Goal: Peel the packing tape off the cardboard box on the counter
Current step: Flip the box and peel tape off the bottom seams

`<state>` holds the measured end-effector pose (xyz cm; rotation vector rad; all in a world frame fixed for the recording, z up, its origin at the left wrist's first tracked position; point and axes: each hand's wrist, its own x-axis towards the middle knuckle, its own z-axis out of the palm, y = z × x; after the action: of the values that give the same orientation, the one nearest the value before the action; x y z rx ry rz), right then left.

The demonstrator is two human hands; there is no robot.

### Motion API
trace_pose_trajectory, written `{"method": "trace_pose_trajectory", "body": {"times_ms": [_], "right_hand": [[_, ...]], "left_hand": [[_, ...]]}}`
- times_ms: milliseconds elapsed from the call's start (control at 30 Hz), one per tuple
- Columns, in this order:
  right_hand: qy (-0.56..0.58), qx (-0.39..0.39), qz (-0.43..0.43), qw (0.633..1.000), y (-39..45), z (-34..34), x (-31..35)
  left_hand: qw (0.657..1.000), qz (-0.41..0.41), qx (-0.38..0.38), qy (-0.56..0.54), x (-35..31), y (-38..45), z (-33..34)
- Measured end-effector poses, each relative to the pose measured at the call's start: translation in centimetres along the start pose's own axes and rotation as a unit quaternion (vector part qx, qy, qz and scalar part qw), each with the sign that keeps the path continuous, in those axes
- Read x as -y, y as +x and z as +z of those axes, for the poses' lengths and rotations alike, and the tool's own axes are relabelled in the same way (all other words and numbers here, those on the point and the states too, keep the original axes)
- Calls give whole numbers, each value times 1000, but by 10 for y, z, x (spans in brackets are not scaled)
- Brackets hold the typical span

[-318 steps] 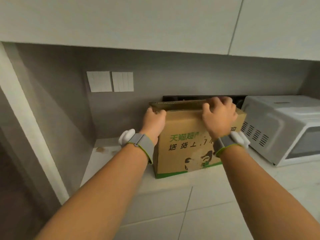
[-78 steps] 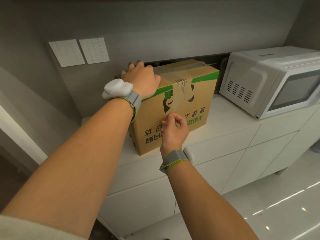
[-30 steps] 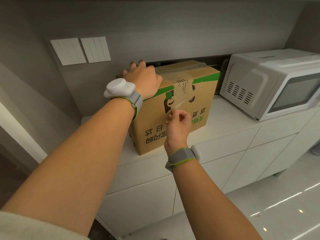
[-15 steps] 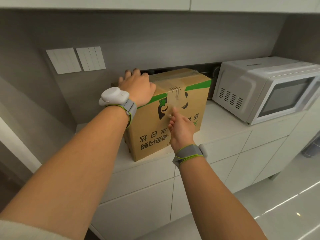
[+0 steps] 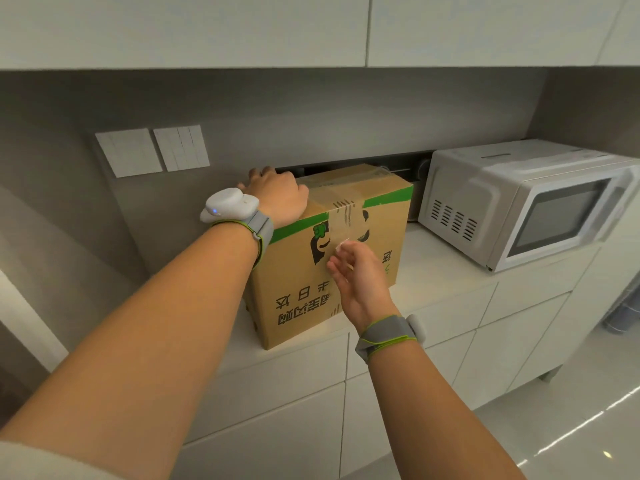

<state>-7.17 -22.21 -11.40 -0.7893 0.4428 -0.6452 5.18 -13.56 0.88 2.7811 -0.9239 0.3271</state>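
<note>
The cardboard box (image 5: 332, 268) sits on the counter (image 5: 446, 271) near its front edge, just beside the microwave (image 5: 526, 202), with the left hand (image 5: 277, 197) flat on top and the right hand (image 5: 356, 275) pinching the loose tape (image 5: 344, 233) end.

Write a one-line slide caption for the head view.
Left hand steadies the cardboard box on the counter while the right hand pinches the packing tape end on its front.

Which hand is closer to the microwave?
Right. The right hand is in front of the box, at the tape, on the side toward the microwave. The left hand rests on the box's far top corner.
</note>
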Motion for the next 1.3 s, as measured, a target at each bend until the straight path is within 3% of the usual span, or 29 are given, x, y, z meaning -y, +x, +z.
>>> {"method": "trace_pose_trajectory", "body": {"times_ms": [267,567,800,1000,1300], "right_hand": [[50,50,-131,989,0,3,19],[-80,93,-252,960,2,30,68],[-199,69,-347,914,11,45,84],[-160,102,-314,930,21,63,105],[-371,40,-344,862,47,71,105]], "left_hand": [[998,22,-61,7,-10,1,8],[991,88,-92,30,-4,7,5],[981,115,-154,21,-6,3,10],[978,127,-166,23,-6,1,11],[977,133,-168,10,-5,1,16]]}}
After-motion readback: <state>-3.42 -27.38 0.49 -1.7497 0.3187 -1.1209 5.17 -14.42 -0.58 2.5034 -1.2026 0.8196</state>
